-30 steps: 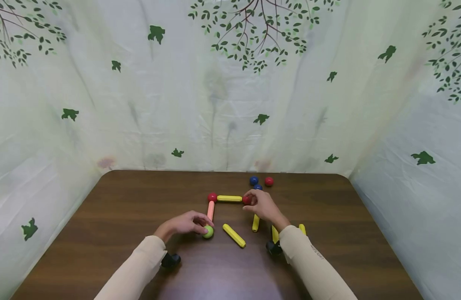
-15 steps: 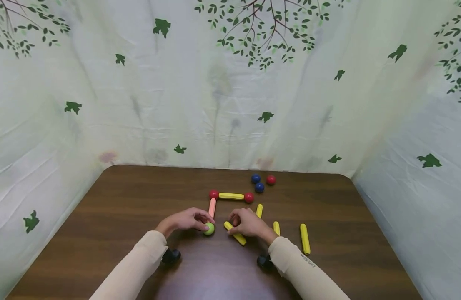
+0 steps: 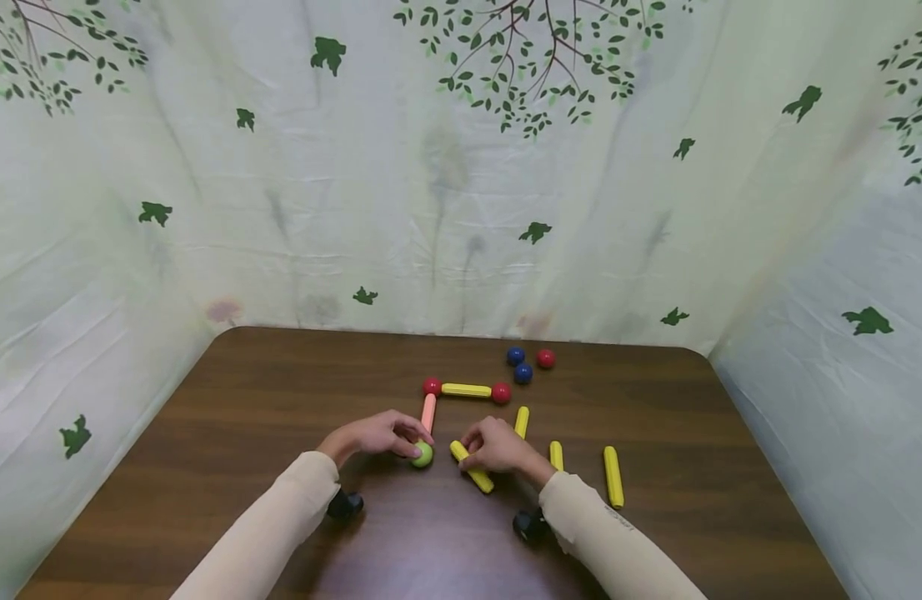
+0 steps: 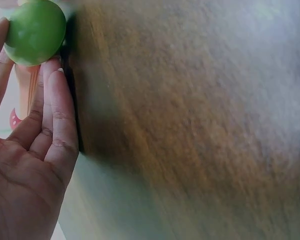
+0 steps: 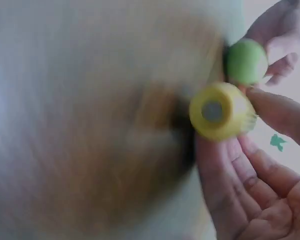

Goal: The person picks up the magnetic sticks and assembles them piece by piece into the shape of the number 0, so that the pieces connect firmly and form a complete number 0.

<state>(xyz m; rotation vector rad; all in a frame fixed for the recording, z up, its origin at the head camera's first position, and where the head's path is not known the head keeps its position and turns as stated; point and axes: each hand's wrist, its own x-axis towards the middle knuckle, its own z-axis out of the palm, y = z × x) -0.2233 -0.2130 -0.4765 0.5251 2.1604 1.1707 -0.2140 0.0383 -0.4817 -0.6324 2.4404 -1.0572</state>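
Note:
My left hand (image 3: 377, 435) pinches a green ball (image 3: 423, 455) on the table, and the left wrist view shows thumb and fingers on either side of that ball (image 4: 35, 33). A pink stick (image 3: 428, 412) runs from the ball's far side to a red ball (image 3: 432, 386). Between that red ball and a second red ball (image 3: 501, 393) lies a yellow stick (image 3: 466, 390). My right hand (image 3: 500, 446) holds another yellow stick (image 3: 481, 481) slantwise, right of the green ball. Its round end (image 5: 212, 111) faces the right wrist camera, showing a grey disc.
Two blue balls (image 3: 523, 373) and a loose red ball (image 3: 546, 358) lie near the brown table's (image 3: 281, 367) far edge. More yellow sticks (image 3: 613, 477) are to the right, one partly behind my right forearm. A leaf-patterned curtain (image 3: 401, 208) hangs behind the table.
My right hand has left the red ball at the yellow stick's right end. It has come nearer and left, onto the loose yellow stick. My left hand stays at the green ball.

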